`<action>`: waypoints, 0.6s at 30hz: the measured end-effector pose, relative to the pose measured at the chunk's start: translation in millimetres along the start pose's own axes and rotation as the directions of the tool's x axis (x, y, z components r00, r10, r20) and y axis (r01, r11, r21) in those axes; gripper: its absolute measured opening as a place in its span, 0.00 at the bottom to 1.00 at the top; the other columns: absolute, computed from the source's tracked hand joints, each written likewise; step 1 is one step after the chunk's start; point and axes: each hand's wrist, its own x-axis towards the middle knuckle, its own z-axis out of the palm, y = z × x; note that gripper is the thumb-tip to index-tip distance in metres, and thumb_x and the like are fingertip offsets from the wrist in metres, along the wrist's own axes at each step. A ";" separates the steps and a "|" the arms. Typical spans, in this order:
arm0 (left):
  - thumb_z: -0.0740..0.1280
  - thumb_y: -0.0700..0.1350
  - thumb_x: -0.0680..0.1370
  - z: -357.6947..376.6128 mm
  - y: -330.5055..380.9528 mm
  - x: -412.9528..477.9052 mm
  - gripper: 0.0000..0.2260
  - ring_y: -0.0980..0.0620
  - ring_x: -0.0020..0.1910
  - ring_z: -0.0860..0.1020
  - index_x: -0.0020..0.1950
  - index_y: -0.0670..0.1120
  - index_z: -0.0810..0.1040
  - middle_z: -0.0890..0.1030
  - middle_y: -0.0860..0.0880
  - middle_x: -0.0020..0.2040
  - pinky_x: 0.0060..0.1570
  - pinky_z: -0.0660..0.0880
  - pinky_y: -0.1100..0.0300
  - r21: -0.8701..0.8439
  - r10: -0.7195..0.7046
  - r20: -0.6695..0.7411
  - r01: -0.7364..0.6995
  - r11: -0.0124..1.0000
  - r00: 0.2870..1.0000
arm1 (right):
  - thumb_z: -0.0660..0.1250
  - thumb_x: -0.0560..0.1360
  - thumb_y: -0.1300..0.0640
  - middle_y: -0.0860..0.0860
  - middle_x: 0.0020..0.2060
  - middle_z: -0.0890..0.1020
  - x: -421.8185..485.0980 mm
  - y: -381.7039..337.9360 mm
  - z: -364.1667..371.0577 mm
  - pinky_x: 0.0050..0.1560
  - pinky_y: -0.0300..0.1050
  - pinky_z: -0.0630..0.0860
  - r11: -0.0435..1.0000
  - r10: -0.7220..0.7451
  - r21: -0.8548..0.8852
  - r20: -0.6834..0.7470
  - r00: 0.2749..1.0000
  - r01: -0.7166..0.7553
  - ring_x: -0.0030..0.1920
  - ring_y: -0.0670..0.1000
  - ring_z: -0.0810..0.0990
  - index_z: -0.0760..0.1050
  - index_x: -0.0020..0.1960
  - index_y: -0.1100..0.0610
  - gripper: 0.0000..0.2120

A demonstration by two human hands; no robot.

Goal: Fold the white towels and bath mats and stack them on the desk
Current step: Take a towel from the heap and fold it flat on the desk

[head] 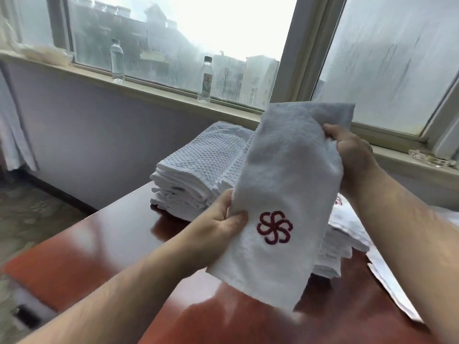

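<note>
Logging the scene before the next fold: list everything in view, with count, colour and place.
held towel: one, white with red emblem, above the desk
waffle-weave stack: one, white, far end of desk
towel stack: one, white, on desk behind held towel
desk: one, reddish brown, under the hands
bottles: two, clear, upright on the windowsill
glass dish: one, clear, windowsill at right
left hand: one, grips held towel's left edge
right hand: one, grips its upper right edge

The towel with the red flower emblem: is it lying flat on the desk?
No, the left hand and right hand grip the towel and hold it up above the desk.
</note>
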 end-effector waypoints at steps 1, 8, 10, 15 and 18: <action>0.63 0.48 0.80 -5.2 2.8 10.9 0.15 0.44 0.58 0.82 0.66 0.56 0.74 0.83 0.45 0.59 0.62 0.77 0.41 0.011 0.000 -0.017 0.000 1.000 1.000 | 0.63 0.81 0.61 0.54 0.36 0.85 13.5 2.3 0.5 0.39 0.42 0.82 1.000 0.005 -0.019 -0.006 1.000 -0.005 0.38 0.51 0.86 0.81 0.46 0.63 0.11; 0.62 0.44 0.83 -21.5 29.7 91.0 0.11 0.43 0.54 0.84 0.62 0.55 0.79 0.85 0.45 0.55 0.55 0.81 0.46 -0.064 -0.042 -0.027 0.040 0.997 0.999 | 0.64 0.79 0.56 0.61 0.58 0.82 110.8 -4.2 -6.3 0.57 0.51 0.81 0.993 -0.049 -0.108 -0.065 0.997 0.042 0.59 0.58 0.83 0.76 0.67 0.68 0.21; 0.62 0.44 0.83 -23.9 35.8 117.9 0.11 0.44 0.53 0.85 0.64 0.50 0.78 0.86 0.44 0.54 0.50 0.82 0.52 -0.120 -0.091 0.004 0.091 0.989 0.996 | 0.62 0.80 0.56 0.57 0.46 0.84 139.4 -4.2 -13.0 0.44 0.44 0.82 0.994 -0.050 -0.097 -0.053 0.997 0.045 0.49 0.55 0.86 0.79 0.59 0.65 0.15; 0.63 0.50 0.83 -28.8 6.4 156.8 0.12 0.42 0.53 0.84 0.61 0.46 0.80 0.86 0.44 0.53 0.58 0.80 0.45 0.165 -0.212 -0.132 0.233 0.959 0.968 | 0.61 0.81 0.61 0.53 0.34 0.79 188.0 56.8 -47.3 0.27 0.37 0.74 0.910 0.119 -0.390 -0.087 0.989 -0.143 0.29 0.49 0.79 0.76 0.46 0.59 0.08; 0.64 0.56 0.80 -37.2 -9.1 161.9 0.16 0.43 0.55 0.83 0.58 0.48 0.81 0.86 0.46 0.54 0.63 0.75 0.42 0.231 -0.218 -0.133 0.244 0.942 0.967 | 0.69 0.79 0.57 0.57 0.41 0.83 203.8 89.4 -64.9 0.34 0.43 0.79 0.872 0.102 -0.459 -0.168 0.980 -0.170 0.38 0.53 0.84 0.78 0.53 0.62 0.08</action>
